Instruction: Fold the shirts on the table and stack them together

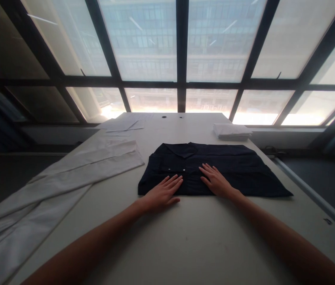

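Note:
A dark navy buttoned shirt point(233, 170) lies folded flat on the white table point(191, 237), its collar toward the window. My left hand point(163, 192) rests palm down on the shirt's near edge, fingers stretched out flat. My right hand point(215, 180) lies flat on the shirt just right of the button line, fingers spread. Neither hand holds anything.
A long white garment point(51, 190) stretches along the table's left side toward the near left corner. A stack of folded white cloth point(233, 131) sits at the far right. Papers point(126, 126) lie at the far left. Large windows rise behind the table.

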`<state>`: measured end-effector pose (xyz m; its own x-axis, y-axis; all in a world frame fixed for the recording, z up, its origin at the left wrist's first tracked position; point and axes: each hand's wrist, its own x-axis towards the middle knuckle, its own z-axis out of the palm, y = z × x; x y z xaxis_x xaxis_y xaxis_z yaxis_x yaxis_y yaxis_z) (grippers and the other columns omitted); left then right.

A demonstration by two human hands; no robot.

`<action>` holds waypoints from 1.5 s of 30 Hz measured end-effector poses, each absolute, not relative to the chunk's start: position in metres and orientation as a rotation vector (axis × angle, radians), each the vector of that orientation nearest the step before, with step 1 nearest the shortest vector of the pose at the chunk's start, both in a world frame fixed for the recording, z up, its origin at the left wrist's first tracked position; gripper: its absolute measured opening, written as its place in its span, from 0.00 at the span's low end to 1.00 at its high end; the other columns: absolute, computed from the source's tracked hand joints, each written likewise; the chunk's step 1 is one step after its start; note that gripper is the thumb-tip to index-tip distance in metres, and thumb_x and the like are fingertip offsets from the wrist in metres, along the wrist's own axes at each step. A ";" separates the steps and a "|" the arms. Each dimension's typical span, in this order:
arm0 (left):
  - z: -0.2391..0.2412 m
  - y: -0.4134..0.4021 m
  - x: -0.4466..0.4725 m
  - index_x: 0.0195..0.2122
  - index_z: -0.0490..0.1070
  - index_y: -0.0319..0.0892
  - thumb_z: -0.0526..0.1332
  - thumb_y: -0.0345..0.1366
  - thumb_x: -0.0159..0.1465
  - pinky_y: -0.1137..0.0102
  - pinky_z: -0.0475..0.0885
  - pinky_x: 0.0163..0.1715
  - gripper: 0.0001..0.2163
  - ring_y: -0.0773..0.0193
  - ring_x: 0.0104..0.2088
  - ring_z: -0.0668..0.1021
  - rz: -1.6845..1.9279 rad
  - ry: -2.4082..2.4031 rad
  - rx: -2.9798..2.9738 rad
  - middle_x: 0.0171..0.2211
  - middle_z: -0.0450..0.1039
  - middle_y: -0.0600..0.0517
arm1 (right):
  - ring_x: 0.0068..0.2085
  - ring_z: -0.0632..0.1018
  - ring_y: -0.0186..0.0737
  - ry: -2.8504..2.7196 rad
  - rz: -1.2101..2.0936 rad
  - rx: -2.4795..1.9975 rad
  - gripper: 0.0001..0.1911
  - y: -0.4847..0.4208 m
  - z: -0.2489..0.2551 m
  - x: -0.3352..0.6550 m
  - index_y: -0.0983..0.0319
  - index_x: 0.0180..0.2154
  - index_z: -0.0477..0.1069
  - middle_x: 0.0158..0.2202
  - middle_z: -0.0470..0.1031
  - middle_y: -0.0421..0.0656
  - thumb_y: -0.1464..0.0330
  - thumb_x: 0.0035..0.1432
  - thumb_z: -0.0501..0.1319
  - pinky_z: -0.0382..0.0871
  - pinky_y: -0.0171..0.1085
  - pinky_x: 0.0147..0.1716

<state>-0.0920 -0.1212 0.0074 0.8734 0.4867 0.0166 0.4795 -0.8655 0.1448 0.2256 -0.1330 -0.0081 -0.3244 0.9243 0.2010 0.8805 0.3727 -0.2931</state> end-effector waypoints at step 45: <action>-0.008 -0.125 -0.123 0.72 0.48 0.57 0.43 0.47 0.76 0.47 0.50 0.67 0.24 0.50 0.72 0.50 0.256 1.297 2.946 0.72 0.47 0.54 | 0.73 0.45 0.46 -2.052 -0.036 -2.102 0.36 -0.173 -0.024 0.332 0.63 0.71 0.48 0.74 0.42 0.47 0.51 0.70 0.41 0.40 0.55 0.69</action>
